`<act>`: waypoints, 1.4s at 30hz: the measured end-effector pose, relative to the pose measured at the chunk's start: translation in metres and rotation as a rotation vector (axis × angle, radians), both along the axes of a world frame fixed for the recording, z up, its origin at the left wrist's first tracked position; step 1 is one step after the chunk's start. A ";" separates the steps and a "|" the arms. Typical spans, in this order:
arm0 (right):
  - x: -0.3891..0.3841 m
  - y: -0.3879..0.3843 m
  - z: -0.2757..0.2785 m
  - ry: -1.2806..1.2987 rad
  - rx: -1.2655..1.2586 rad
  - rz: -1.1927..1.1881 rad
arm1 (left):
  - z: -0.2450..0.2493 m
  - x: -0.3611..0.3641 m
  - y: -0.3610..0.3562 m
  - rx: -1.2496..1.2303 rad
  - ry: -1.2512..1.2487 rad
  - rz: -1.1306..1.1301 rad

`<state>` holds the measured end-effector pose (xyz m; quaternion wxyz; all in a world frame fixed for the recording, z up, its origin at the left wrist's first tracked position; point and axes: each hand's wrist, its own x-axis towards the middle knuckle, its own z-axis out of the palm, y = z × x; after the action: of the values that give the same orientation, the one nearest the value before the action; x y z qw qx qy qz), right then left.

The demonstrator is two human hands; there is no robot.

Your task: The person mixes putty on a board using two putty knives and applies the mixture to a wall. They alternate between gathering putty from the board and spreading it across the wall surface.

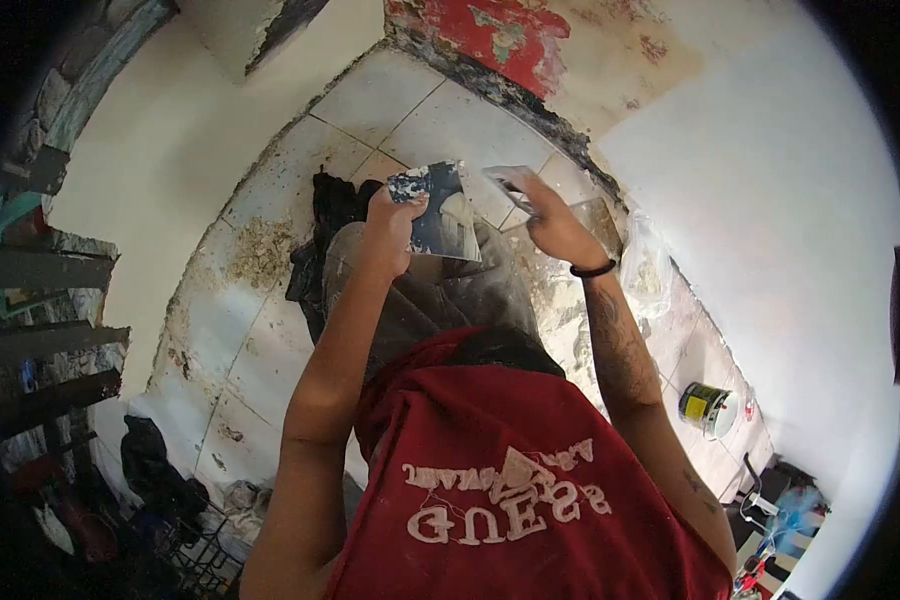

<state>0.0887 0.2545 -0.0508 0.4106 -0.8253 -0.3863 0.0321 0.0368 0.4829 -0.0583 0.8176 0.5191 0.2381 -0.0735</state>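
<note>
I see the left hand (395, 222) raised ahead of the chest, fist closed on a smeared plate (442, 212) held tilted. The right hand (555, 225), just beside it, pinches a scraper (505, 180) near the plate's upper corner. Beneath lies the tiled floor (270, 350), with a black cloth (332, 205) behind the left hand. A paint can (707, 408) stands by the right wall (770, 200). Open floor runs left.

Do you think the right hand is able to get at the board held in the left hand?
Probably yes: the right hand, holding a scraper, is close beside the board in the left hand, with nothing between them.
</note>
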 end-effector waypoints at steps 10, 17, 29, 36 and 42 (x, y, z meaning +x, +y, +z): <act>-0.016 0.052 -0.020 0.107 -0.169 0.083 | -0.093 0.033 0.027 0.634 -0.171 -0.090; -0.023 0.055 -0.032 0.081 -0.086 0.153 | -0.076 0.062 0.039 0.616 0.155 -0.251; 0.005 0.013 -0.024 0.768 0.206 -0.038 | -0.200 0.056 0.107 0.793 0.121 -0.134; 0.076 0.034 -0.136 0.725 0.630 -0.265 | -0.231 0.016 0.106 1.015 -0.138 -0.248; 0.125 0.138 -0.205 0.031 0.134 -0.175 | -0.235 0.049 0.100 1.097 -0.166 -0.447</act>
<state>0.2138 0.3924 -0.2555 0.4720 -0.8261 -0.3075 -0.0170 0.0857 0.5830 -0.2931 0.4109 0.9069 0.0617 -0.0696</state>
